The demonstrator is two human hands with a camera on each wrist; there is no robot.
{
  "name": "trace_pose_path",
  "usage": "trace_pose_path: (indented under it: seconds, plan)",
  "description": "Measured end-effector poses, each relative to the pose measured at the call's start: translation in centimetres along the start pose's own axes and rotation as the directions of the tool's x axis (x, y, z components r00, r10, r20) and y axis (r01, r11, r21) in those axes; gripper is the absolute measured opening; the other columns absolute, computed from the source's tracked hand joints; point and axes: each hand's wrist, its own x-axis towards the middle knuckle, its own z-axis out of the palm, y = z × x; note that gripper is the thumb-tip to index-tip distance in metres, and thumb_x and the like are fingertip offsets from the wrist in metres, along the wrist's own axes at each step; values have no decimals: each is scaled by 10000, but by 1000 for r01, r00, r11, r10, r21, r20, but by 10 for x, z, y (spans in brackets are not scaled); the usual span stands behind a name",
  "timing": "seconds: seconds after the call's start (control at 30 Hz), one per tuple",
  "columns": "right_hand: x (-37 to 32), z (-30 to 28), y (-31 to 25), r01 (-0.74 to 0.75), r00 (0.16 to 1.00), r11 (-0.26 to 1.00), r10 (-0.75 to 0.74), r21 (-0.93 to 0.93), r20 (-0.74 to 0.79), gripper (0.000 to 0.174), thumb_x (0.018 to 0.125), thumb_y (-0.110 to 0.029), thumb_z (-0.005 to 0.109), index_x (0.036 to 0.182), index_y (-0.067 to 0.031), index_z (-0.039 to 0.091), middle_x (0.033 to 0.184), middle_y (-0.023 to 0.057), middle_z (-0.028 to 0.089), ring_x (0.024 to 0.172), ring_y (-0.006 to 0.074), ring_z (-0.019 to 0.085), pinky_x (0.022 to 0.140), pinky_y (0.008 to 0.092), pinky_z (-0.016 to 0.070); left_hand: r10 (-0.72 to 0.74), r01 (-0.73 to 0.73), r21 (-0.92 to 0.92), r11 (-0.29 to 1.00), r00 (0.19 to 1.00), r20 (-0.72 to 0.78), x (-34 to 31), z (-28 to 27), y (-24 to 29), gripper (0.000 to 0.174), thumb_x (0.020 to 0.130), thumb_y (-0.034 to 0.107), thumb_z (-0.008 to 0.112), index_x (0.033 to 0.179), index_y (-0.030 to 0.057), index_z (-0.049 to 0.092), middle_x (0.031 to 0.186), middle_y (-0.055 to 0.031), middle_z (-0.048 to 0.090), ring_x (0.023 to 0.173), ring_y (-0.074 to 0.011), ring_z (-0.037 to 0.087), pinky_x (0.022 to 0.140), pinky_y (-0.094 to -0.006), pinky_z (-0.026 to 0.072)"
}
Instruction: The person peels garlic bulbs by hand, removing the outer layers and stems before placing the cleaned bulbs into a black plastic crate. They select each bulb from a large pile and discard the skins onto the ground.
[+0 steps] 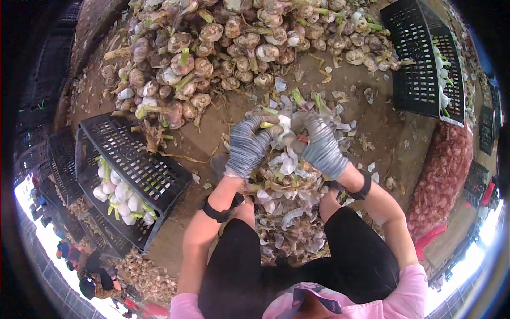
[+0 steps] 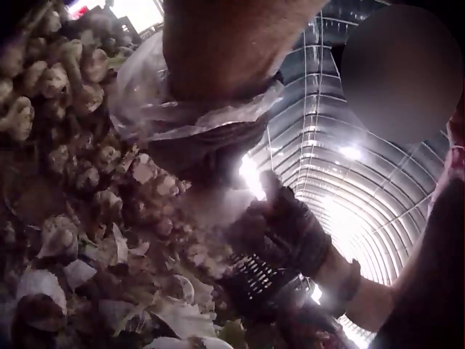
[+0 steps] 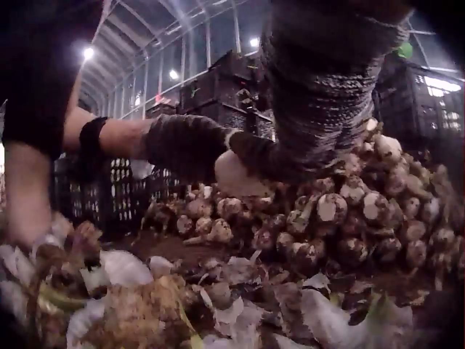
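Note:
Both hands wear grey striped gloves and meet over a heap of peeled skins, between the knees. A white garlic bulb [image 1: 284, 126] with a short green stem sits in the left hand [image 1: 247, 146], whose fingers and thumb grip it near the stem. From the other side, the right hand [image 1: 324, 148] has its curled fingers and thumb on the bulb's skin. In the right wrist view the pale garlic bulb [image 3: 236, 174] shows between the two gloves. The right hand's fingertips are partly hidden in the head view.
A large pile of unpeeled garlic [image 1: 212, 48] lies ahead. Black crates with white, cleaned garlic stand tilted at left [image 1: 135, 170] and at far right [image 1: 419, 64]. Loose skins [image 1: 289, 212] cover the ground between the feet. A filled red mesh sack [image 1: 441, 181] lies at right.

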Motion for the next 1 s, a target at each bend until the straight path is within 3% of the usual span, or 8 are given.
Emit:
trace_pose_path:
  seconds: [0.03,0.17,0.27,0.37,0.43,0.73,0.83,1.0]
  plan:
    - [2,7,8,42,998,999,-44,-28,-55,257,734,-110,628,942,-10,514,763,171,555,728,299,569,631,356,463,238,-235,154,960,971,-2,1,1,-5,162,729,54,665,886,26,638,882,-81,635,816,-157,585,766,-288,464]
    - [9,-3,21,-124,987,988,113,-89,-116,162,729,-16,518,889,-10,545,773,175,570,731,319,577,647,368,466,268,-265,105,958,963,-15,-1,-6,-11,145,752,66,647,892,26,639,898,-78,636,831,-141,581,761,-287,465]
    - [15,-9,26,37,992,999,-36,13,-118,148,710,-6,514,851,-14,558,752,173,563,738,321,577,651,375,463,189,-188,-10,982,979,75,0,-12,-11,165,765,98,653,912,26,634,966,-60,611,892,-149,569,814,-289,448]
    - [2,0,54,40,999,985,-38,-166,17,174,695,-40,537,863,-20,580,784,178,576,742,336,572,677,393,462,97,56,-712,700,980,172,0,-13,-24,249,781,212,669,965,52,618,981,-43,615,885,-145,585,800,-275,477]
    - [-9,-1,59,157,952,953,-77,-258,295,301,694,-76,566,991,-27,585,864,190,590,801,352,559,716,408,453,64,81,-747,660,985,163,5,-16,-18,283,784,231,668,987,45,605,981,-48,614,889,-148,589,796,-269,483]
    - [24,-14,14,231,965,969,-240,89,105,317,755,-91,596,1065,-35,559,985,155,593,950,304,559,832,387,441,-174,394,-812,430,919,353,18,-2,-43,225,829,162,604,1012,31,587,958,-61,620,853,-156,605,711,-292,523]
    - [6,3,-1,-68,997,985,74,160,-32,187,782,-105,601,935,1,579,893,105,620,847,191,593,763,311,462,-309,348,-871,346,919,245,25,3,-64,233,834,158,594,1026,26,578,938,-64,625,812,-157,614,682,-284,523]
    - [-6,-19,-32,-226,893,856,-9,465,451,247,760,-87,614,993,-14,575,882,46,610,865,164,584,769,308,465,-353,152,-617,772,910,-218,34,3,-78,205,853,138,557,1029,32,555,871,-65,626,709,-162,612,583,-279,531]
